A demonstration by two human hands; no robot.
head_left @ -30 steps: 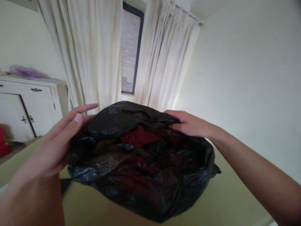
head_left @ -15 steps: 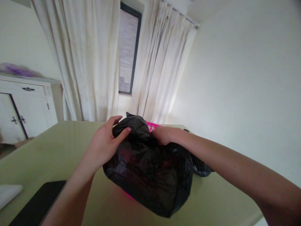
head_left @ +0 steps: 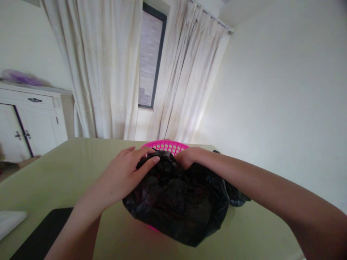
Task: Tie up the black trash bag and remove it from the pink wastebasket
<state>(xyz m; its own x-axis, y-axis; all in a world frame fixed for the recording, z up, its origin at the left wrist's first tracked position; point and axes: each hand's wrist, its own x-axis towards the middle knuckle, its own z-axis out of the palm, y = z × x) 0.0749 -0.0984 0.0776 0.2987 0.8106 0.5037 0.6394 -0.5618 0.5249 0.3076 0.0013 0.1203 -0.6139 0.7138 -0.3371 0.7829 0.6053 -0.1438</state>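
Observation:
A crinkled black plastic bag (head_left: 179, 202) is draped over a pink basket (head_left: 168, 144), whose holed far rim shows behind it. My left hand (head_left: 132, 166) pinches the bag's upper left edge, its thumb on top of the plastic and its fingers toward the basket rim. Bent at the wrist, my right hand (head_left: 185, 157) reaches down at the bag's top, and the plastic hides its fingers. Dark reddish shapes show faintly through the bag. Most of the basket is covered.
A pale green table (head_left: 81, 162) bears everything. At the lower left lie a flat black object (head_left: 43, 231) and a white object (head_left: 11, 220). More black plastic (head_left: 237, 195) is behind my right forearm. A white cabinet (head_left: 38, 119) stands back left.
The bag's top has been lowered, and much more of the pink rim shows. My left hand has moved slightly right and down with the bag's edge. My right hand remains at the bag's top.

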